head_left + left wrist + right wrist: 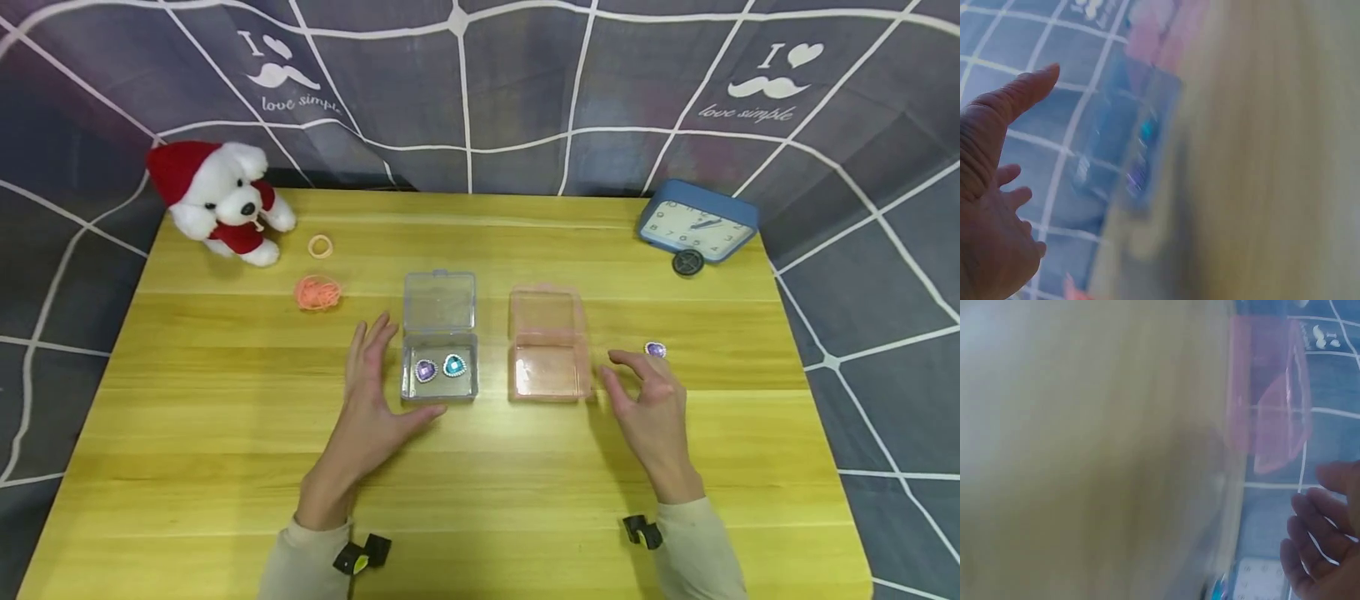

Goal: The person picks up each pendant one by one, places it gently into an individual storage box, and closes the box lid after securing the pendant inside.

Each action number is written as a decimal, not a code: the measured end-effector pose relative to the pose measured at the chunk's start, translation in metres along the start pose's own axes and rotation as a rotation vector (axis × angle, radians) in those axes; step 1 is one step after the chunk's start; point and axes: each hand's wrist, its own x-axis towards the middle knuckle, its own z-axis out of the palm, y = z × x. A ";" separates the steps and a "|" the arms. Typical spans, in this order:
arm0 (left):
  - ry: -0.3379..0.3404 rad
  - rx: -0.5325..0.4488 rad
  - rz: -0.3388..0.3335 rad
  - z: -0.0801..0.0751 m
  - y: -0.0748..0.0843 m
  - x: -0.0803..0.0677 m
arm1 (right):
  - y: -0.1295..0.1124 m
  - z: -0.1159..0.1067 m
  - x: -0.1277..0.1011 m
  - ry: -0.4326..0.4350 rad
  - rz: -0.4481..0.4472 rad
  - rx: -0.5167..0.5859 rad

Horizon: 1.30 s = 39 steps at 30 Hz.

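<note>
A clear plastic box (439,396) stands with its lid tilted back, two gem buttons inside: a purple gem (426,371) and a teal gem (454,365). My left hand (367,417) is at its left front corner, thumb and fingers spread and holding nothing; whether it touches the box cannot be told. To the right is a pink transparent box (551,371), lid also back, with no gem visible inside. My right hand (651,412) hovers beside it, fingers loosely bent around nothing. Just behind that hand lies another purple gem (655,349). The left wrist view is blurred.
At the back left sits a white plush dog (240,204) in red. Near it lie a pale ring (320,246) and a coil of orange bands (317,293). A blue clock (697,221) and a black disc (687,262) are at the back right, before a grey grid cloth (525,92).
</note>
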 end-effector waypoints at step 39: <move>-0.204 -0.081 -0.025 0.137 0.035 0.012 | 0.059 -0.028 -0.051 -0.044 0.289 -0.055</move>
